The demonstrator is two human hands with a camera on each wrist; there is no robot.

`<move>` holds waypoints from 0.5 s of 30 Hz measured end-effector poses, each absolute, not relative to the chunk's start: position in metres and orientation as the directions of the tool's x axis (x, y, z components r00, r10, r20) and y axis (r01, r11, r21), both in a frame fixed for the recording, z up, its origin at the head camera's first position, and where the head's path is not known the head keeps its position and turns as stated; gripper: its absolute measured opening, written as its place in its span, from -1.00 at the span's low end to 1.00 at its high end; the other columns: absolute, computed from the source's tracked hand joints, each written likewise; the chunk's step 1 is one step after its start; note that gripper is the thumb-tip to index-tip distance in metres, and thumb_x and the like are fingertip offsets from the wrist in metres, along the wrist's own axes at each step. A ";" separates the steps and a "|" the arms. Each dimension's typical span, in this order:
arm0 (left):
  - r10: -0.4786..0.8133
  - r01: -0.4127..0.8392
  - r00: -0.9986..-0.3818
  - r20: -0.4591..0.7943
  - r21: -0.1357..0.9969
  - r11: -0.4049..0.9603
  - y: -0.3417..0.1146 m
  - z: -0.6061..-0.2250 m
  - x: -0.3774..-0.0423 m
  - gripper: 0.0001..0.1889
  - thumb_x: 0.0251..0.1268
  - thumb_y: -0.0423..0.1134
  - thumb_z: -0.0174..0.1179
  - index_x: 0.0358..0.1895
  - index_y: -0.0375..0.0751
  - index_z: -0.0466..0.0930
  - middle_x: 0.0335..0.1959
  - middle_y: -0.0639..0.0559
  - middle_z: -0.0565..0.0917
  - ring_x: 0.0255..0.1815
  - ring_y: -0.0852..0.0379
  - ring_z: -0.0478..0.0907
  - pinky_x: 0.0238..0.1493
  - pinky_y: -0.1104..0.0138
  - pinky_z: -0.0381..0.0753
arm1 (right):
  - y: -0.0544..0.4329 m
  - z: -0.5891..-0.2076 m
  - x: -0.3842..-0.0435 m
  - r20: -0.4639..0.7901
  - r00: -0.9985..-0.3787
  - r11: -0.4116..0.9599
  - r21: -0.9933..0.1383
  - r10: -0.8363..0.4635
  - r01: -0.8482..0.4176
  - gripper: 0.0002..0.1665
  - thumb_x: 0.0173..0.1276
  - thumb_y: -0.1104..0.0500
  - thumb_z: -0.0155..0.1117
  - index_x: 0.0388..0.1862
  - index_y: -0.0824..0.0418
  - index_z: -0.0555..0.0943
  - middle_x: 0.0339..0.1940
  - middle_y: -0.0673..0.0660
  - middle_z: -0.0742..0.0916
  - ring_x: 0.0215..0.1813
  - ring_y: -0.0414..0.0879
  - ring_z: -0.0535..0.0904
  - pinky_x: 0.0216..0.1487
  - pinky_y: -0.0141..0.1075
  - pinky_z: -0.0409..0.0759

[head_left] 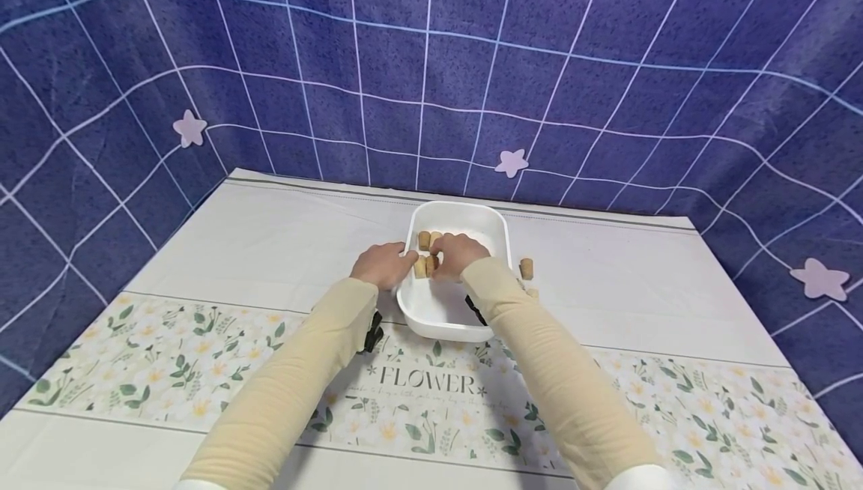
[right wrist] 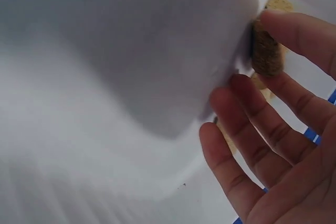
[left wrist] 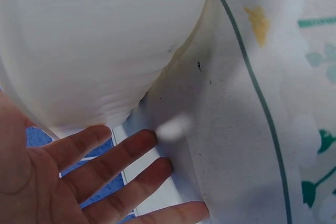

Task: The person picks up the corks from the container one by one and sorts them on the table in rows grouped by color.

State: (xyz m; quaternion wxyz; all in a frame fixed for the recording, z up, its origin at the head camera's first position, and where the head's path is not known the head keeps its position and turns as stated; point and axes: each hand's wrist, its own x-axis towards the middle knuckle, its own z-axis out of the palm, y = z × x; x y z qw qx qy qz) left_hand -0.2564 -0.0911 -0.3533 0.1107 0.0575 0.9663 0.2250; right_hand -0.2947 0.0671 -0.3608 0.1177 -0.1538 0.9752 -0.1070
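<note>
A white plastic tub [head_left: 445, 331] sits before me with several cork stoppers [head_left: 424, 240] grouped at its left side. My left hand [head_left: 384, 265] holds the tub's left rim, thumb over the edge; in the left wrist view its fingers [left wrist: 113, 166] spread along the outer wall. Inside the tub, my right hand [head_left: 460, 254] pinches a darker cork stopper [right wrist: 268, 51] between thumb and index finger, its other fingers loosely bent. A paler cork [head_left: 420, 267] stands just left of the pinched one. More corks show partly behind the right fingers in the right wrist view.
Right of the tub, one cork [head_left: 527, 268] stands on the tablecloth [head_left: 607, 280], and another [head_left: 533, 293] peeks out by the right sleeve. A blue gridded curtain [head_left: 431, 85] with star shapes hangs behind the table. Dark wrist straps [head_left: 374, 333] show under the sleeves.
</note>
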 end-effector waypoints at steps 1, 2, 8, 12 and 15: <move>0.161 0.062 -0.969 -0.188 0.449 0.892 -0.091 -0.353 -0.257 -0.41 0.59 0.00 -0.27 0.43 -0.30 0.41 0.30 -0.30 0.56 0.30 -0.28 0.50 0.31 -0.04 0.44 | 0.067 -0.361 -0.294 -0.186 -0.926 0.929 -0.245 -0.327 -0.279 -0.58 0.19 0.16 0.53 0.06 0.08 0.72 0.02 0.09 0.73 -0.04 0.00 0.61 0.02 -0.10 0.60; 0.162 0.063 -0.969 -0.187 0.449 0.891 -0.091 -0.354 -0.257 -0.41 0.58 0.00 -0.27 0.43 -0.30 0.42 0.30 -0.30 0.56 0.29 -0.28 0.50 0.30 -0.04 0.44 | 0.067 -0.361 -0.293 -0.177 -0.928 0.927 -0.246 -0.329 -0.282 -0.62 0.18 0.16 0.54 0.00 0.08 0.73 0.01 0.09 0.73 -0.04 0.01 0.61 0.01 -0.10 0.60; 0.161 0.062 -0.970 -0.180 0.456 0.888 -0.091 -0.355 -0.257 -0.41 0.57 0.01 -0.26 0.41 -0.29 0.44 0.28 -0.28 0.58 0.28 -0.27 0.51 0.29 -0.03 0.45 | 0.068 -0.363 -0.290 -0.142 -0.933 0.925 -0.245 -0.331 -0.291 -0.81 0.14 0.18 0.56 -0.30 0.05 0.69 -0.07 0.10 0.71 -0.09 0.02 0.60 -0.08 -0.10 0.61; 0.162 0.062 -0.970 -0.183 0.455 0.888 -0.091 -0.355 -0.257 -0.41 0.57 0.01 -0.27 0.39 -0.30 0.45 0.27 -0.29 0.58 0.26 -0.27 0.53 0.27 -0.03 0.46 | 0.069 -0.362 -0.290 -0.144 -0.933 0.924 -0.252 -0.331 -0.289 -0.82 0.13 0.19 0.55 -0.39 0.05 0.66 -0.10 0.08 0.71 -0.15 0.00 0.59 -0.15 -0.13 0.57; 0.158 0.054 -0.968 -0.194 0.456 0.888 -0.091 -0.355 -0.258 -0.41 0.58 0.01 -0.27 0.40 -0.30 0.45 0.27 -0.30 0.58 0.26 -0.27 0.53 0.27 -0.03 0.46 | 0.070 -0.360 -0.290 -0.159 -0.931 0.925 -0.252 -0.329 -0.284 -0.82 0.16 0.17 0.55 -0.32 0.06 0.68 -0.08 0.08 0.71 -0.14 -0.01 0.58 -0.13 -0.14 0.57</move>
